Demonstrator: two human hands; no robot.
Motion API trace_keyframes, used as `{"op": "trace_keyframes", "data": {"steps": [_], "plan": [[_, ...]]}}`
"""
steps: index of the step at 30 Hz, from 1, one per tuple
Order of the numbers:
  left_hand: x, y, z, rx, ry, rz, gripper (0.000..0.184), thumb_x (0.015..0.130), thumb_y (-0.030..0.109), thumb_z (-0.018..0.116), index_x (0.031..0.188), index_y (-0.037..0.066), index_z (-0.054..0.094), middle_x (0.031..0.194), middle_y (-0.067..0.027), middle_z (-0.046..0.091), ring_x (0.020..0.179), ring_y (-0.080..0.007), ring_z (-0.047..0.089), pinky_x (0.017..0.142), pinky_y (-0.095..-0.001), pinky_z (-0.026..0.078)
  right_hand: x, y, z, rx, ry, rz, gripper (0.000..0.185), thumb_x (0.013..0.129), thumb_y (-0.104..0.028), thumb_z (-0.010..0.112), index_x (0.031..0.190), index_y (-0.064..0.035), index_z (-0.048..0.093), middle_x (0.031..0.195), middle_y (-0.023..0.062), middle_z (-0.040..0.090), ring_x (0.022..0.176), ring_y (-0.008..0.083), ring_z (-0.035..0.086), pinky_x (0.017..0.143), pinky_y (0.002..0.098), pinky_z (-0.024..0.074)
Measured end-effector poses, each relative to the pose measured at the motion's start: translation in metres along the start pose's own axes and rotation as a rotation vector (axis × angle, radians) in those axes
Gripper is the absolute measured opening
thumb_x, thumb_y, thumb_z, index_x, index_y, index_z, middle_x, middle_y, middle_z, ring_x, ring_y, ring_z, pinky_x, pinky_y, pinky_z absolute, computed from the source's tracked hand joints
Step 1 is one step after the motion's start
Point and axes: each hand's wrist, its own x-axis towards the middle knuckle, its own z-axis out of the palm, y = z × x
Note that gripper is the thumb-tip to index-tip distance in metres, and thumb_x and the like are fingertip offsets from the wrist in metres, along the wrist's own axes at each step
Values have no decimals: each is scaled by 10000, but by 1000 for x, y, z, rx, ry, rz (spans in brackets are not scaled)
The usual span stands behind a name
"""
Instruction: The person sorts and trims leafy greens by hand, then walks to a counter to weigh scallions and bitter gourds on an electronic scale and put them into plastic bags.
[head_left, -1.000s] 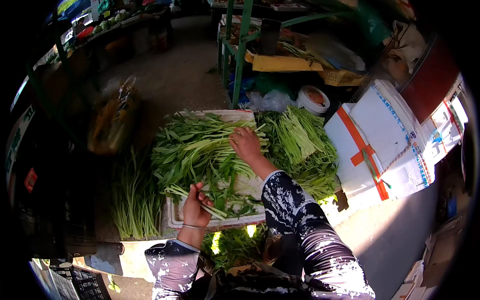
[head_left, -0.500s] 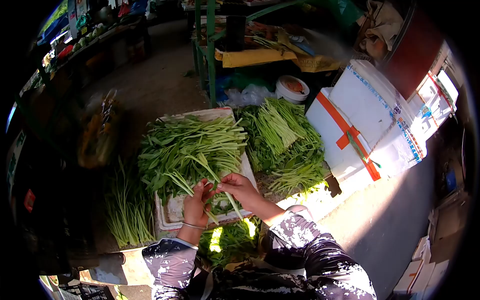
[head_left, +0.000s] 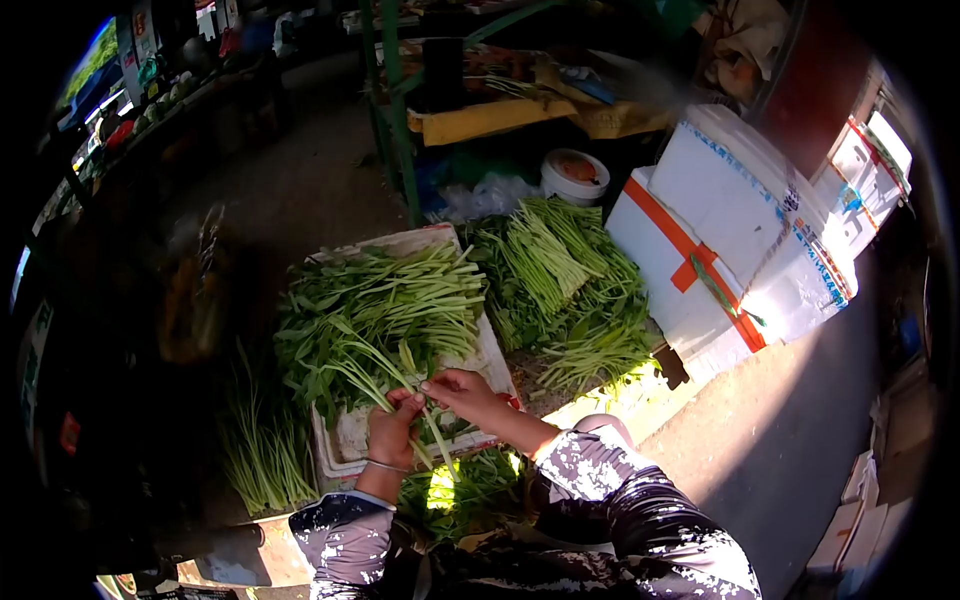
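My left hand (head_left: 393, 430), a metal bangle at its wrist, is closed around a few leafy green stalks (head_left: 437, 440) that look like water spinach. Their pale cut ends point down toward me and their leaves point away. Thumb and fingers of my right hand (head_left: 468, 400) pinch at one of these stalks, beside the left fingertips. Just beyond the hands, a large pile of the same greens (head_left: 390, 300) lies in a shallow white foam tray (head_left: 498, 362). Below the hands, more loose greens (head_left: 470, 490) lie partly in sunlight.
To the right of the tray is another stack of greens (head_left: 560, 260), with white foam boxes (head_left: 690, 250) banded in orange tape beyond it. A long-stemmed bunch (head_left: 265, 460) lies at the left. Behind stand a white tub (head_left: 575, 178) and a green metal post (head_left: 400, 130).
My right hand has shifted slightly down and left along the stalks, and the held stalks lie closer together. The view has tilted a little.
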Motion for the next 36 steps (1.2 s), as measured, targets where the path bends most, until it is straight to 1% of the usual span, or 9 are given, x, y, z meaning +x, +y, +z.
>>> {"op": "trace_keyframes", "data": {"steps": [4,6,10,13,15,24,28,34,36], "plan": [[3,-6,0,54,-3,7,138,752,90,654,801,126,530,675,32,575,551,-63,505,392,-185,287,-3,-5,-1,125,-46,118,271,809,-332,596,908,-80,580,764,-24,576,671,40,524,498,175,376],[0,-3,0,15,-8,7,138,754,88,652,797,130,528,679,32,576,550,-62,502,394,-185,289,-4,-4,-2,317,-36,237,248,807,-319,597,922,-100,578,776,-39,574,668,43,531,496,170,367],[-2,3,1,-51,50,16,137,760,84,646,794,135,523,689,27,582,545,-59,493,398,-183,290,-6,-4,0,294,-71,177,247,811,-317,590,933,-103,573,788,-43,573,659,47,532,498,174,371],[0,-1,-2,14,6,39,138,759,83,648,793,122,520,704,22,587,549,-58,496,398,-182,300,-7,-5,2,257,-53,177,238,811,-299,590,947,-105,570,796,-41,575,659,50,534,498,181,375],[0,-2,-2,82,-19,46,139,757,81,648,791,119,519,708,22,587,552,-57,498,397,-182,304,-7,-6,2,271,-82,209,233,809,-284,593,935,-91,555,782,-35,570,629,49,516,454,179,352],[0,-2,-2,22,32,61,162,736,60,665,808,101,526,701,16,593,562,-53,521,380,-178,299,-9,-8,3,374,-36,290,246,791,-293,621,913,-86,567,777,-24,574,633,54,521,463,175,363],[2,-3,-6,118,-62,67,184,723,62,679,820,106,530,721,7,601,556,-54,527,369,-185,293,-7,-5,1,342,-75,301,225,794,-275,616,905,-89,557,766,-24,569,641,59,530,469,183,366],[-2,7,-4,-34,-1,59,140,757,89,652,821,112,529,712,14,592,547,-51,509,377,-189,297,-2,7,2,601,-90,286,129,818,-189,567,859,-78,516,780,15,580,671,88,551,491,206,386],[-1,9,-6,-90,17,51,121,773,104,638,817,114,527,701,22,581,542,-51,501,383,-189,299,-5,3,7,676,-75,159,145,812,-163,566,842,-45,488,772,50,592,668,104,578,469,211,415]]}}
